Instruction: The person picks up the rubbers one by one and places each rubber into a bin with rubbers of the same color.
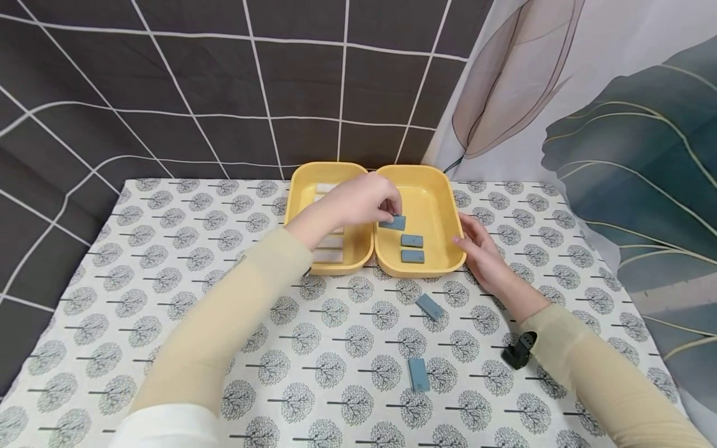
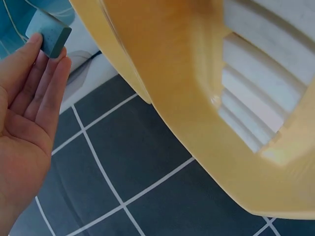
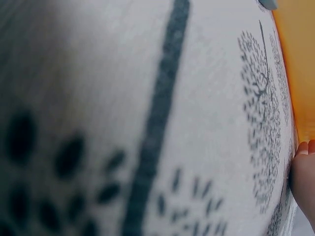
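We note the left hand pinching a blue block at the right tray's 9 o'clock; whether it touches the floor, we cannot tell. The right hand grips the rim at 4 o'clock, thumb inside. Two tray blocks lie near 6 o'clock; two loose blocks lie on the bench, past 6. We judge the step as setting the block down; next calls for squaring it with that pair, then releasing.

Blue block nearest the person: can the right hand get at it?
Likely yes: the right hand touches the right yellow tray but holds no block, and open cloth leads to that blue block.
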A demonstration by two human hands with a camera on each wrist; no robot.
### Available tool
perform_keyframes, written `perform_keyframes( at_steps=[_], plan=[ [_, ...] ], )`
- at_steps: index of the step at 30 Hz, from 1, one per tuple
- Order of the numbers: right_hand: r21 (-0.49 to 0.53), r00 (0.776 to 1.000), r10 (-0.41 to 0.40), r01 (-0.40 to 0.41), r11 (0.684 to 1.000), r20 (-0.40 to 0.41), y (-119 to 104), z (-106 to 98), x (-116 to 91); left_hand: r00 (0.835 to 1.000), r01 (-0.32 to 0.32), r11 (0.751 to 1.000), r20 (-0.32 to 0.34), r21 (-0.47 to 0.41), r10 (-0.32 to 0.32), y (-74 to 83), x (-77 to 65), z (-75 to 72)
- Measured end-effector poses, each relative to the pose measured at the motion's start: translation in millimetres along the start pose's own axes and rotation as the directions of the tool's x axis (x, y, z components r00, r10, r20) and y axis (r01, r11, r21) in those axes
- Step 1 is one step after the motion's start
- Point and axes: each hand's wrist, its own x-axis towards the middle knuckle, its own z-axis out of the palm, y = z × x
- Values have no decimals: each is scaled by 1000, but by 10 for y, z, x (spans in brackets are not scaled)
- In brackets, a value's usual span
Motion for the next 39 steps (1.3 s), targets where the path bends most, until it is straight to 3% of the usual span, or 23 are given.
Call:
perform_keyframes(
  at_steps=[19, 27, 39],
  plan=[
    [19, 1000, -15, 15, 1000, -12, 6, 0, 12, 998, 55, 998, 17, 35, -55, -165, 352, -124],
    [7, 1000, -8, 8, 1000, -10, 5, 5, -1, 999, 53, 998, 14, -19, -52, -224, 511, -13],
    [19, 1000, -17, 17, 1000, -3, 9, 10, -23, 994, 110, 993, -7, -36, -110, -296, 656, 237]
  ],
)
